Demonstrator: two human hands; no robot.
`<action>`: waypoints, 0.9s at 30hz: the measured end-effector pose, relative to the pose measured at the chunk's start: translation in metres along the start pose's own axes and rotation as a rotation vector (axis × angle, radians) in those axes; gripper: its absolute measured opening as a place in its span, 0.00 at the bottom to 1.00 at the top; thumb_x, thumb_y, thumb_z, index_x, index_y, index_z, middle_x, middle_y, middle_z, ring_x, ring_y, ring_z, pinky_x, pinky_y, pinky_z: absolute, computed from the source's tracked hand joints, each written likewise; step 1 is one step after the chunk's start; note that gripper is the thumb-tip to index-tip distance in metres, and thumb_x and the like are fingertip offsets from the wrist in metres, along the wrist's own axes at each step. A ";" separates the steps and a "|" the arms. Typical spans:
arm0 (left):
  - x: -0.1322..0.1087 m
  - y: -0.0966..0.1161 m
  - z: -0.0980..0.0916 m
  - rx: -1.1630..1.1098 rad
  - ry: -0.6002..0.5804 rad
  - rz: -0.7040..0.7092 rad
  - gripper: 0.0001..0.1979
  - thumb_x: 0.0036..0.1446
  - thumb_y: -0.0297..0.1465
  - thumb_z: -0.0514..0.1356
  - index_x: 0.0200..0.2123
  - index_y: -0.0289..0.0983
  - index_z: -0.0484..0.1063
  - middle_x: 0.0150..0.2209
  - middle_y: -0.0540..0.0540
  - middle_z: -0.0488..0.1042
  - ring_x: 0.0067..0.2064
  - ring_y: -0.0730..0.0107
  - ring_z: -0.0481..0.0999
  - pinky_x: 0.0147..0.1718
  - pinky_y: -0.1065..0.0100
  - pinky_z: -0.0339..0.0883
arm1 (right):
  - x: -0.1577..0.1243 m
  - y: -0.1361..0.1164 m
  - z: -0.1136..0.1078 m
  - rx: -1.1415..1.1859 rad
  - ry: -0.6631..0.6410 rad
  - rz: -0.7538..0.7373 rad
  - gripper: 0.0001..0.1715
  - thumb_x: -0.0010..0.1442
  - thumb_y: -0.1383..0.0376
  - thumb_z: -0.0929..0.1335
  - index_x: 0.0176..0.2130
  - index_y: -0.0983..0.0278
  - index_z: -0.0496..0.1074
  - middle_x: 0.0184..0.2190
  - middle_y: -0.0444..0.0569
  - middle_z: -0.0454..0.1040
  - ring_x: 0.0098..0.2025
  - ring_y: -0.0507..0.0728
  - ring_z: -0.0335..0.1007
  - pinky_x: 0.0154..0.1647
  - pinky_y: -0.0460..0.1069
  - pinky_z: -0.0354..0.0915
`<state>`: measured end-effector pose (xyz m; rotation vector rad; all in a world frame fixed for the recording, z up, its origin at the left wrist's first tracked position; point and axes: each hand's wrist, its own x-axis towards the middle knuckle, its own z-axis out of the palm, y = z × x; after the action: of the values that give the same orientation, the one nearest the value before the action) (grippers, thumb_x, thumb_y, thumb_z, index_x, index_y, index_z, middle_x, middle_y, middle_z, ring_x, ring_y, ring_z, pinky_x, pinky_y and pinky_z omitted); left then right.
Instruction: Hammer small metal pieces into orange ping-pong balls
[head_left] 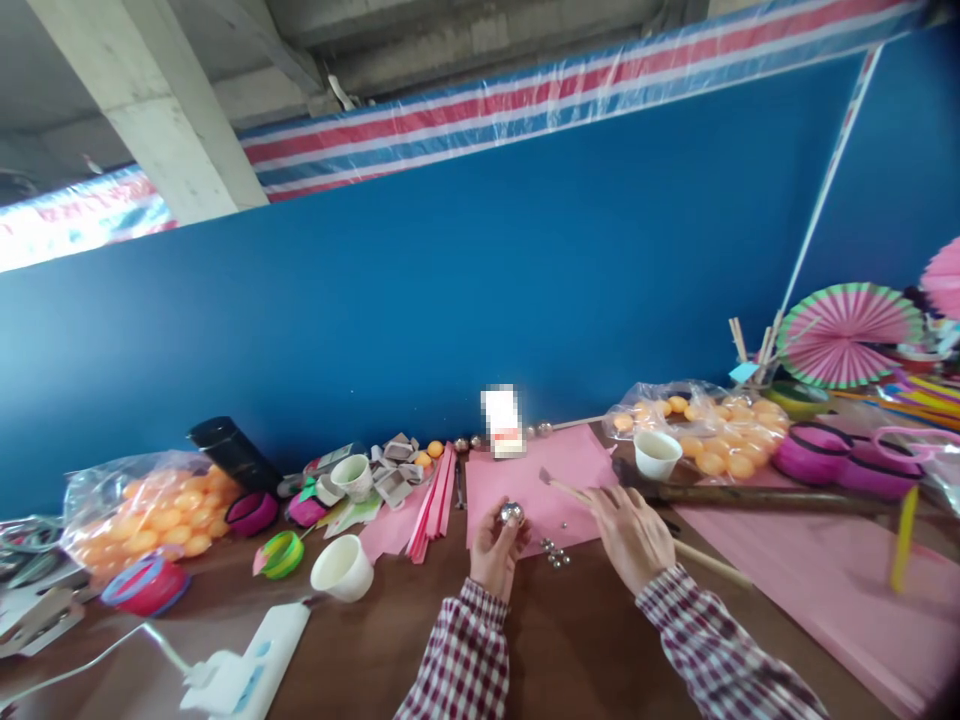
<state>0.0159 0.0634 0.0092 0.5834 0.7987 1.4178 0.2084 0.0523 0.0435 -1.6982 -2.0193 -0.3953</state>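
A shiny silver ball (512,513) with a faceted look is pinched in the fingertips of my left hand (491,562). My right hand (634,540) is closed over a long wooden brush (716,566). The dark tip of the brush points left over a pink sheet (540,475), and its handle sticks out to the right beneath my hand. Between my hands, several small silver balls (556,555) lie at the sheet's front edge. Larger silver balls (545,430) sit in a row at its back edge, beside a blurred white packet (504,420).
Bags of orange balls stand left (169,515) and right (720,430). Near them are white cups (343,568), a dark rod (750,496), folded pink strips (435,505), a power strip (262,660) and a paper fan (847,335). A blue partition (465,290) rises behind the table.
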 end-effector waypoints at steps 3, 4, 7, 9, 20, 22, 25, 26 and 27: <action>0.001 -0.003 -0.001 0.010 0.003 0.022 0.23 0.40 0.29 0.64 0.43 0.36 0.65 0.33 0.46 0.72 0.32 0.72 0.74 0.33 0.70 0.65 | -0.001 0.001 0.003 0.021 0.039 0.011 0.17 0.58 0.66 0.58 0.47 0.57 0.63 0.32 0.44 0.70 0.31 0.50 0.64 0.32 0.45 0.55; 0.002 -0.004 -0.002 0.012 -0.003 0.025 0.23 0.40 0.28 0.64 0.43 0.36 0.65 0.33 0.46 0.72 0.32 0.72 0.73 0.34 0.70 0.64 | -0.001 0.002 0.003 0.025 0.050 0.016 0.17 0.59 0.65 0.57 0.48 0.56 0.62 0.31 0.44 0.71 0.30 0.49 0.65 0.29 0.44 0.55; 0.003 -0.007 -0.003 0.030 -0.018 0.041 0.25 0.40 0.28 0.65 0.44 0.36 0.65 0.33 0.47 0.71 0.32 0.74 0.72 0.34 0.69 0.64 | -0.002 0.000 0.003 0.012 0.071 0.010 0.19 0.59 0.61 0.57 0.50 0.56 0.60 0.30 0.43 0.72 0.26 0.48 0.66 0.25 0.44 0.54; 0.004 -0.008 -0.003 0.071 -0.019 0.051 0.25 0.39 0.28 0.65 0.44 0.36 0.65 0.32 0.47 0.71 0.31 0.74 0.72 0.33 0.70 0.64 | -0.002 -0.003 0.000 0.002 0.073 -0.014 0.19 0.60 0.61 0.56 0.51 0.56 0.60 0.30 0.43 0.72 0.25 0.48 0.66 0.24 0.44 0.53; 0.007 -0.010 -0.009 0.361 0.026 0.212 0.24 0.41 0.30 0.63 0.45 0.34 0.66 0.36 0.42 0.71 0.32 0.73 0.70 0.30 0.71 0.65 | -0.007 -0.016 -0.009 0.015 0.074 -0.066 0.22 0.60 0.58 0.56 0.53 0.56 0.57 0.29 0.43 0.72 0.23 0.48 0.66 0.23 0.43 0.53; 0.007 -0.009 -0.009 0.412 0.053 0.232 0.24 0.40 0.30 0.63 0.44 0.33 0.67 0.34 0.42 0.72 0.32 0.72 0.70 0.31 0.70 0.66 | -0.007 -0.015 -0.007 0.012 0.066 -0.056 0.23 0.60 0.59 0.56 0.55 0.56 0.55 0.30 0.43 0.72 0.23 0.47 0.65 0.23 0.43 0.54; 0.007 -0.007 -0.009 0.447 0.050 0.221 0.24 0.37 0.31 0.65 0.42 0.32 0.69 0.31 0.43 0.73 0.30 0.72 0.71 0.30 0.70 0.66 | -0.008 -0.015 -0.004 -0.021 -0.004 -0.104 0.22 0.59 0.61 0.57 0.54 0.54 0.56 0.26 0.42 0.71 0.19 0.47 0.63 0.19 0.44 0.51; 0.006 -0.007 -0.008 0.451 0.046 0.213 0.24 0.36 0.31 0.65 0.41 0.32 0.69 0.30 0.43 0.74 0.30 0.72 0.72 0.30 0.69 0.67 | -0.008 -0.015 -0.003 -0.027 -0.019 -0.108 0.22 0.59 0.61 0.57 0.53 0.53 0.57 0.25 0.41 0.71 0.19 0.47 0.63 0.18 0.44 0.51; 0.006 -0.007 -0.007 0.456 0.045 0.210 0.25 0.36 0.31 0.65 0.41 0.32 0.69 0.30 0.43 0.74 0.30 0.71 0.72 0.30 0.69 0.67 | -0.008 -0.015 -0.003 -0.024 -0.019 -0.099 0.21 0.59 0.61 0.57 0.53 0.53 0.57 0.25 0.41 0.71 0.19 0.48 0.63 0.18 0.44 0.51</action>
<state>0.0141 0.0681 -0.0012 1.0107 1.1355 1.4471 0.1956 0.0412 0.0428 -1.6255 -2.1265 -0.4398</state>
